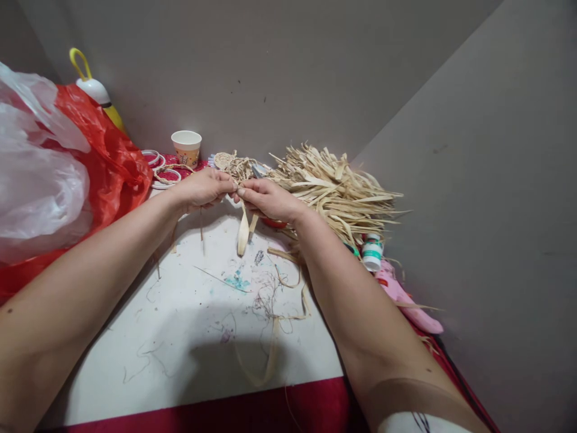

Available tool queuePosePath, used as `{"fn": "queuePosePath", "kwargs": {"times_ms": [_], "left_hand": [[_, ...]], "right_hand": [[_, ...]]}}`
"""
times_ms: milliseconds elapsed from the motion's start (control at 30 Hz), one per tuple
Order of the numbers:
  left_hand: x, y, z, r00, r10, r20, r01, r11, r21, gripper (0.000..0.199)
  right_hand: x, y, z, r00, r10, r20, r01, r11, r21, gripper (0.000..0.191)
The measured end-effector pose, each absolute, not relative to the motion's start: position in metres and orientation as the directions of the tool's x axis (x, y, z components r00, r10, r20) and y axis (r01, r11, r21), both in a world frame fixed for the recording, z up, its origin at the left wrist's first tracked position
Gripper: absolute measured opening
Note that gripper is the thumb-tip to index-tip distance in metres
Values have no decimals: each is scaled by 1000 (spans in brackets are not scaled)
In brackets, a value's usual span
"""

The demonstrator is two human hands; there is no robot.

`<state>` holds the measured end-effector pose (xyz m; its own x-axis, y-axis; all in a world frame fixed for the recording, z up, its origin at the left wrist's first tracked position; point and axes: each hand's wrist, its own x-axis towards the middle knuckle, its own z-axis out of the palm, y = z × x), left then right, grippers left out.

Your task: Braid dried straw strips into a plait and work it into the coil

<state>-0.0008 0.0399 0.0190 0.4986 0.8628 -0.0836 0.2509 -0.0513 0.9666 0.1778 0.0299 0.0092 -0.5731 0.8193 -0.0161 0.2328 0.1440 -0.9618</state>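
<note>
Over the far part of the white board, my left hand [205,189] and my right hand [273,200] meet fingertip to fingertip. Both are closed in a pinch on a pale dried-leaf strip [243,231], whose wide end hangs down between them. The exact spot they grip is hidden by the fingers. Just behind the hands lies a tangle of braided straw with a round coil [223,160]. To the right of my right hand spreads a big pile of dried leaf strips [338,186].
A patterned paper cup [186,148] and white rings [169,176] stand behind my left hand. Red and clear plastic bags [115,162] bulge at left, before a yellow-white bottle [94,90]. At right are a small white-green bottle [372,252] and a pink object [410,304]. Loose fibres litter the board [180,337].
</note>
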Motion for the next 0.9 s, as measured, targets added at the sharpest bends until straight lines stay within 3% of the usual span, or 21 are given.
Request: {"fn": "queuePosePath", "kwargs": {"times_ms": [200, 400, 500, 600, 667, 767, 900], "left_hand": [[6, 37, 16, 379, 918, 116, 415, -280, 865, 18], [8, 46, 4, 370, 873, 318, 423, -463, 779, 19], [10, 47, -2, 319, 871, 372, 355, -474, 806, 21], [14, 44, -6, 221, 924, 310, 242, -360, 901, 23], [16, 42, -7, 155, 964, 217, 156, -241, 958, 23], [21, 39, -6, 96, 993, 64, 48, -69, 996, 21], [27, 35, -5, 69, 996, -57, -83, 63, 995, 21]], "right_hand": [[181, 35, 8, -461, 887, 32, 345, 213, -914, 17], [167, 29, 13, -317, 948, -25, 224, 49, -973, 19], [154, 25, 13, -217, 973, -77, 177, -39, -983, 21], [145, 24, 5, -124, 992, -7, 279, 28, -960, 23], [142, 24, -2, -89, 985, 150, 455, 174, -873, 26], [142, 22, -7, -118, 920, 375, 754, 328, -569, 28], [140, 13, -3, -172, 905, 388, 918, 290, -269, 33]]}}
